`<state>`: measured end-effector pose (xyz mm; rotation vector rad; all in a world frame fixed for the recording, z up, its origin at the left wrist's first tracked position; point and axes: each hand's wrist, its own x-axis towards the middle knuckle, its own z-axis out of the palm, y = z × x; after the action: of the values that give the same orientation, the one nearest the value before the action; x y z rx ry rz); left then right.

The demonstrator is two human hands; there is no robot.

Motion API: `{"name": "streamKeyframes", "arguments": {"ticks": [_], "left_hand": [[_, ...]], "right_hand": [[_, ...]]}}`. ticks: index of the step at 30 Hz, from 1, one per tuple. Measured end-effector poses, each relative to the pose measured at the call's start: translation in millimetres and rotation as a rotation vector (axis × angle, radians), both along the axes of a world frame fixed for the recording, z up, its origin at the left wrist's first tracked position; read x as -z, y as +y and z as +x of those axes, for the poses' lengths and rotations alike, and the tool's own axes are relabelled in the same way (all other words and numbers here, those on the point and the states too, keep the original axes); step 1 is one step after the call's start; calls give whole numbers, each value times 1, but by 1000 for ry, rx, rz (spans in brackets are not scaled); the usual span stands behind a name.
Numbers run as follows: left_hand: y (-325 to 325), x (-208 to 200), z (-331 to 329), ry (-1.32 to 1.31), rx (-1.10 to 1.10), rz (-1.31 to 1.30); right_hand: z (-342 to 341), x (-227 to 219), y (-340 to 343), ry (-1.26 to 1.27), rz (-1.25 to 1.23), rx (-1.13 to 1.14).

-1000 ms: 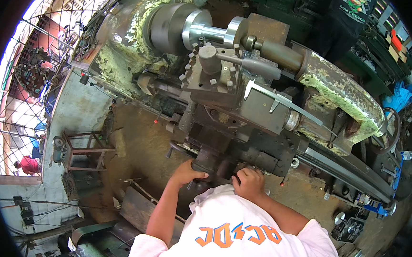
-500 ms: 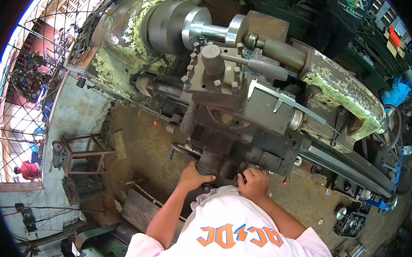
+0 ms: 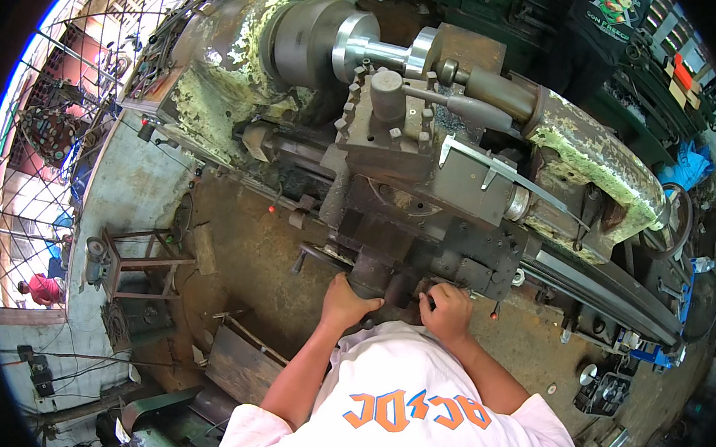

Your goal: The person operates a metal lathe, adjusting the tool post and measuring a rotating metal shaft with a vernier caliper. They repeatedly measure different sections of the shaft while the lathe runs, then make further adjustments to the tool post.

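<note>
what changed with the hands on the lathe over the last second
The left hand, resting low and to the left on the lathe carriage a second ago, moved up and right and now grips the dark handle at the carriage front. The right hand shifted slightly but stayed closed against the carriage's lower edge. The chuck, the shiny workpiece and the tool post look unchanged.

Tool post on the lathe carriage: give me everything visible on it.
The tool post is a blocky, dark grey steel turret, worn and oily, sitting upright on the lathe's compound slide. A thick round cap stands at its top centre, and square-headed clamping bolts ring its upper edges. A long grey lever runs from the cap toward the tailstone side. It stands just in front of the shiny workpiece held in the chuck. Neither hand touches it; both hands are lower, at the carriage apron.
</note>
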<state>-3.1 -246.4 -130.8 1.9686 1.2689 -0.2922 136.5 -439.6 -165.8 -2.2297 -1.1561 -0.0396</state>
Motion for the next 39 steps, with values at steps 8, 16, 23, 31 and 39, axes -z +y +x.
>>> {"name": "streamKeyframes", "arguments": {"ticks": [8,16,23,31,39], "left_hand": [[-12,-5,4,22,11,102],[57,30,-21,-67,125,-537],[82,95,-44,-436,-94,-1143],[70,73,-34,-371,-126,-1054],[60,58,-27,-329,-153,-901]], "right_hand": [[-1,0,-1,29,18,10],[0,2,-2,13,49,30],[1,5,-3,38,100,27],[2,9,-2,36,116,29],[2,8,-3,44,101,19]]}}
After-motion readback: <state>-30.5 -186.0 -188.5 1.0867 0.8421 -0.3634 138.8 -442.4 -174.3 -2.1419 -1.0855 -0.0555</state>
